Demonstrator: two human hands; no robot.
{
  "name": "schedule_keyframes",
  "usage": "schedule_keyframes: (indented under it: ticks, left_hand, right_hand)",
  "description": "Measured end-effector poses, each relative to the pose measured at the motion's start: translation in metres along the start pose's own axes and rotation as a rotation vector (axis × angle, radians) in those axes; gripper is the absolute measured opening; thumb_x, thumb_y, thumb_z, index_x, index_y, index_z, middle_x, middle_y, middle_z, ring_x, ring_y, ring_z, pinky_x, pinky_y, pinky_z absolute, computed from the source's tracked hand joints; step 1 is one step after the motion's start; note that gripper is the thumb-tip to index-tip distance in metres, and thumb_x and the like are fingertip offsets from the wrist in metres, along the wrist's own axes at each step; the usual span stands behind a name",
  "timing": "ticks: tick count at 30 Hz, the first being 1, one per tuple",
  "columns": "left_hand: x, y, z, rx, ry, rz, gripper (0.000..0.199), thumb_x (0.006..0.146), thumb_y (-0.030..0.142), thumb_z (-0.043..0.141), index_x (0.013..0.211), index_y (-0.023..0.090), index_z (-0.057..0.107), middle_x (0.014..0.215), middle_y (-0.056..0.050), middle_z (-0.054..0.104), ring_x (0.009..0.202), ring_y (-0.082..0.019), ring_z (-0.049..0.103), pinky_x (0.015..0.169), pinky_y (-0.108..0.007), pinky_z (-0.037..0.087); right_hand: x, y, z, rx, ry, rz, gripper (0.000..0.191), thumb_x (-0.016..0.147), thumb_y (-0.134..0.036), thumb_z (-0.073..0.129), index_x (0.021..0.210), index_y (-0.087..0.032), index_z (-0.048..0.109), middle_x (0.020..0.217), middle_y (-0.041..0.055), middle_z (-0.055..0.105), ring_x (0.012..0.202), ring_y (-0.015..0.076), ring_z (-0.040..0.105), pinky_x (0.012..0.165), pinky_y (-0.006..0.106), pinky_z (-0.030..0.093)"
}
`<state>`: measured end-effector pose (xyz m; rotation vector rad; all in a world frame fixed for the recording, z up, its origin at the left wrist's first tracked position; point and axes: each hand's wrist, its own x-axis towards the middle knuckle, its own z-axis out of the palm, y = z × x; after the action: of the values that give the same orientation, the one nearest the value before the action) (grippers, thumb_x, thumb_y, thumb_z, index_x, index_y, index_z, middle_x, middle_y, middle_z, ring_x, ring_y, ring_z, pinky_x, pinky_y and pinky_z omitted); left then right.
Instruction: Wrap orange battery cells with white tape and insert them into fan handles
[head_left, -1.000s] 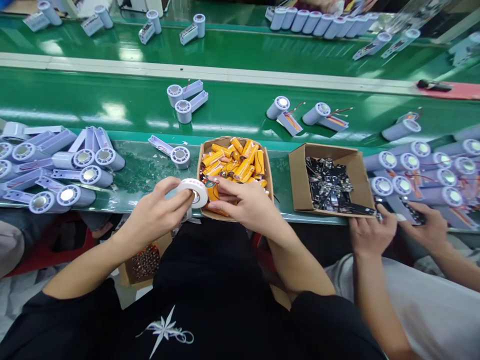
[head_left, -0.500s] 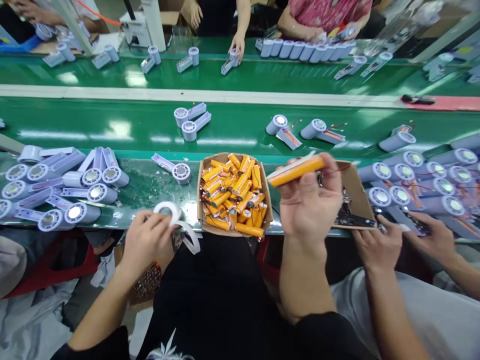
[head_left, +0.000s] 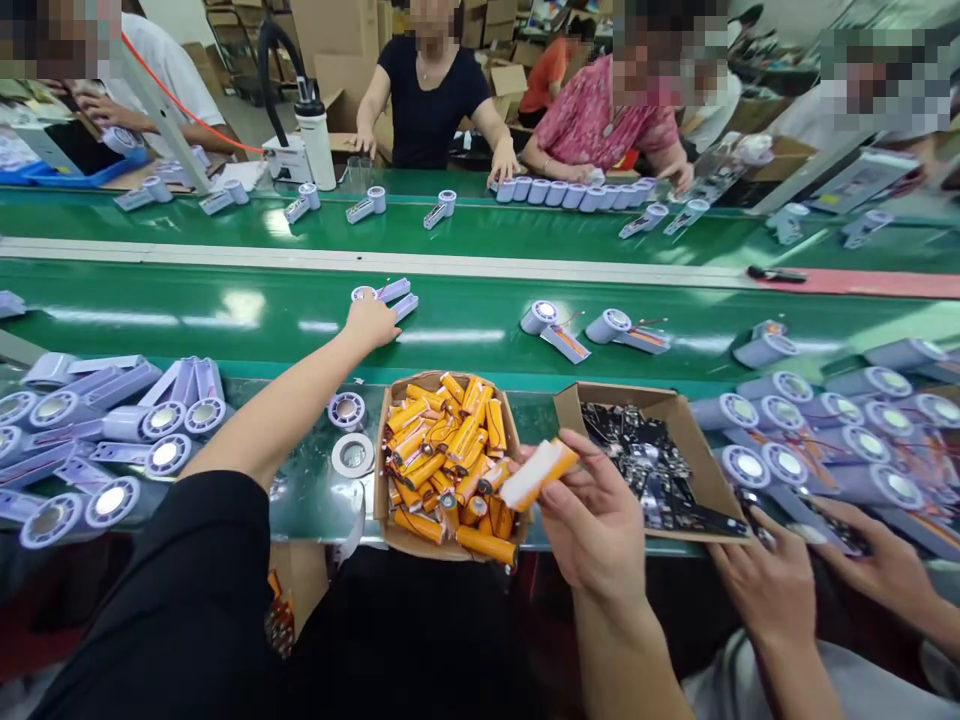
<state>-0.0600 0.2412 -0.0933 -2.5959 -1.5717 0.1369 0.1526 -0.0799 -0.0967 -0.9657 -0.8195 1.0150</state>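
Note:
My left hand (head_left: 373, 324) reaches over the green conveyor and covers part of two lavender housings (head_left: 397, 298); its fingers curl down and their tips are hidden. My right hand (head_left: 600, 510) holds an orange battery (head_left: 541, 474) with a white strip along its upper face, just right of a box of orange batteries (head_left: 450, 450). A roll of white tape (head_left: 352, 456) lies on the bench left of that box, below a lavender housing's round end (head_left: 346, 410).
A carton of black parts (head_left: 651, 460) stands right of the batteries. Piled housings lie at the left (head_left: 97, 440) and right (head_left: 832, 430). A co-worker's hands (head_left: 780, 570) work at the lower right. Across the belt, people sit by rows of housings.
My left hand has let go of the tape roll and moved up onto the belt housings. My right hand has shifted down and left with the battery. The view has tilted upward.

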Motion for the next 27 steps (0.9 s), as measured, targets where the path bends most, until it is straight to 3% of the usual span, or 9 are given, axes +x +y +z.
schedule_keyframes:
  ticks: [2, 5, 7, 9, 11, 13, 16, 20, 27]
  left_hand:
    - [0.02, 0.0, 0.01, -0.004, -0.071, 0.066, 0.028, 0.089, 0.025, 0.078, 0.11, 0.008, 0.085, 0.118, -0.025, 0.081, 0.122, -0.04, 0.07, 0.099, -0.044, 0.054]
    - [0.027, -0.009, 0.022, -0.036, -0.125, 0.183, 0.028, 0.08, 0.019, 0.077, 0.107, 0.013, 0.086, 0.118, -0.02, 0.082, 0.118, -0.034, 0.073, 0.099, -0.037, 0.053]
    - [0.03, -0.019, 0.024, -0.064, -0.16, 0.236, 0.028, 0.084, 0.026, 0.074, 0.107, 0.018, 0.086, 0.118, -0.014, 0.084, 0.115, -0.03, 0.074, 0.095, -0.032, 0.051]
    - [0.033, -0.029, 0.024, -0.131, -0.192, 0.263, 0.028, 0.09, 0.035, 0.069, 0.109, 0.024, 0.086, 0.114, -0.006, 0.085, 0.107, -0.025, 0.075, 0.088, -0.028, 0.05]
    - [0.036, -0.035, 0.025, -0.253, -0.182, 0.248, 0.029, 0.093, 0.041, 0.066, 0.109, 0.026, 0.084, 0.109, -0.002, 0.085, 0.1, -0.022, 0.074, 0.084, -0.027, 0.049]
    - [0.036, -0.035, 0.028, -0.361, -0.122, 0.203, 0.031, 0.096, 0.042, 0.062, 0.11, 0.024, 0.082, 0.109, -0.003, 0.084, 0.099, -0.023, 0.074, 0.086, -0.028, 0.049]
    - [0.036, -0.028, 0.036, -0.401, -0.045, 0.154, 0.029, 0.101, 0.04, 0.058, 0.117, 0.024, 0.077, 0.112, -0.006, 0.082, 0.103, -0.024, 0.073, 0.089, -0.029, 0.049]
    - [0.041, -0.02, 0.044, -0.421, -0.022, 0.133, 0.021, 0.102, 0.035, 0.06, 0.115, 0.025, 0.074, 0.11, -0.005, 0.082, 0.104, -0.023, 0.073, 0.09, -0.028, 0.049]
    - [0.045, -0.009, 0.043, -0.424, -0.022, 0.108, 0.023, 0.103, 0.033, 0.06, 0.117, 0.023, 0.074, 0.118, -0.008, 0.081, 0.111, -0.027, 0.073, 0.095, -0.031, 0.049]
  right_hand:
    - [-0.004, -0.015, -0.014, -0.06, -0.021, -0.044, 0.037, 0.092, -0.032, 0.091, 0.127, -0.032, 0.079, 0.107, 0.0069, 0.089, 0.084, 0.0258, 0.088, 0.076, 0.037, 0.075]
    - [0.007, -0.044, -0.021, -0.198, -0.053, -0.163, 0.037, 0.094, -0.024, 0.087, 0.129, -0.033, 0.079, 0.108, 0.0058, 0.089, 0.086, 0.0245, 0.088, 0.076, 0.035, 0.075]
    - [0.037, -0.059, -0.012, -0.314, -0.093, -0.277, 0.04, 0.09, -0.019, 0.09, 0.126, -0.032, 0.08, 0.109, 0.0041, 0.089, 0.092, 0.0238, 0.088, 0.081, 0.036, 0.075]
    - [0.085, -0.059, 0.007, -0.429, -0.179, -0.346, 0.041, 0.085, -0.019, 0.092, 0.123, -0.029, 0.08, 0.112, 0.0029, 0.088, 0.097, 0.0228, 0.087, 0.089, 0.038, 0.075]
    - [0.144, -0.038, 0.03, -0.517, -0.337, -0.328, 0.044, 0.085, -0.022, 0.09, 0.127, -0.027, 0.079, 0.115, 0.0024, 0.086, 0.097, 0.0215, 0.085, 0.097, 0.041, 0.073]
    - [0.2, -0.003, 0.05, -0.582, -0.51, -0.296, 0.044, 0.086, -0.021, 0.084, 0.13, -0.022, 0.078, 0.112, 0.0037, 0.086, 0.099, 0.0215, 0.084, 0.102, 0.042, 0.07]
    - [0.257, 0.052, 0.069, -0.812, -0.595, -0.227, 0.045, 0.087, -0.013, 0.076, 0.133, -0.015, 0.077, 0.112, 0.009, 0.086, 0.103, 0.0233, 0.084, 0.108, 0.042, 0.066]
    - [0.279, 0.087, 0.067, -1.084, -0.648, -0.205, 0.05, 0.092, -0.014, 0.072, 0.143, -0.015, 0.072, 0.119, 0.0114, 0.086, 0.108, 0.0241, 0.082, 0.109, 0.041, 0.062]
    - [0.276, 0.086, 0.059, -1.447, -0.768, -0.235, 0.051, 0.101, -0.023, 0.067, 0.151, -0.018, 0.068, 0.135, 0.0132, 0.082, 0.119, 0.028, 0.079, 0.107, 0.037, 0.056]
